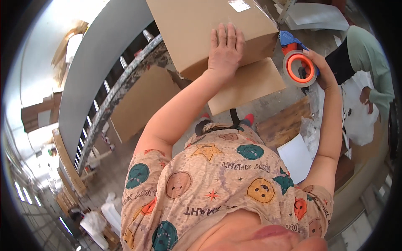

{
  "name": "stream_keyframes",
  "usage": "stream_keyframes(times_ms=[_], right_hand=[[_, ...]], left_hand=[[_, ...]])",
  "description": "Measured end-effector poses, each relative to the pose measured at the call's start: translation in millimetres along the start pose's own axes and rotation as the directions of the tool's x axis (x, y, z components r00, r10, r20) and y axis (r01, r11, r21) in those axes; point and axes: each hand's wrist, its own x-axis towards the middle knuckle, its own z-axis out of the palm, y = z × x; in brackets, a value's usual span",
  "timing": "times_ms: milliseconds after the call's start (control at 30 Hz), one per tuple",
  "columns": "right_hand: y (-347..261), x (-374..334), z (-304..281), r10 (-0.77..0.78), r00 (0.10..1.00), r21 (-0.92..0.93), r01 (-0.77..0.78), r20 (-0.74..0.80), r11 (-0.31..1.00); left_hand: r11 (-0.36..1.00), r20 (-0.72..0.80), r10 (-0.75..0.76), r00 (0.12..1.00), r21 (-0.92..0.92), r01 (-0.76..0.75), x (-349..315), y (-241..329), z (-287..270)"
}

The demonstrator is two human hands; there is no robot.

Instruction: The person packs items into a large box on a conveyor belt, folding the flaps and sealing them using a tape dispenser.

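My left hand [226,49] lies flat, fingers spread, on top of a closed brown cardboard box [197,25] near its front edge. My right hand [316,67] is off the box's right side and grips a tape dispenser [295,56] with a blue body and an orange roll core. The dispenser is close to the box's right corner, not touching the top. A white label [239,5] sits on the far part of the box top.
A roller conveyor [121,90] runs along the left. Flat cardboard sheets [245,85] lean below the box. Another person in a pale green top [368,62] bends over white plastic bags [360,117] at the right. A wooden pallet [282,123] and white sheet [296,157] lie on the floor.
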Motion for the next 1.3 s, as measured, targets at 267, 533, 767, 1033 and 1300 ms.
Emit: stream_keyframes(times_ms=[267, 533, 767, 1033, 1300], right_hand=[[27, -13, 27, 0.079, 0.996, 0.311, -0.067, -0.029, 0.948], [48, -18, 60, 0.015, 0.998, 0.478, 0.014, -0.057, 0.878], [37, -19, 61, 0.037, 0.999, 0.36, -0.022, -0.037, 0.933], [37, -20, 68, 0.05, 0.997, 0.313, -0.03, -0.056, 0.949], [22, -28, 78, 0.041, 0.999, 0.239, -0.035, -0.023, 0.97]], left_hand=[[0.992, -0.227, -0.054, 0.972, 0.101, 0.079, -20, 1, 18], [0.999, -0.236, 0.032, 0.971, 0.028, -0.026, -33, -2, 7], [0.739, 0.031, 0.652, 0.758, 0.198, -0.644, -64, -22, 38], [0.79, 0.211, 0.612, 0.762, -0.127, -0.599, -75, -7, 32], [0.927, 0.059, 0.279, 0.959, -0.279, -0.252, -99, 28, 18]])
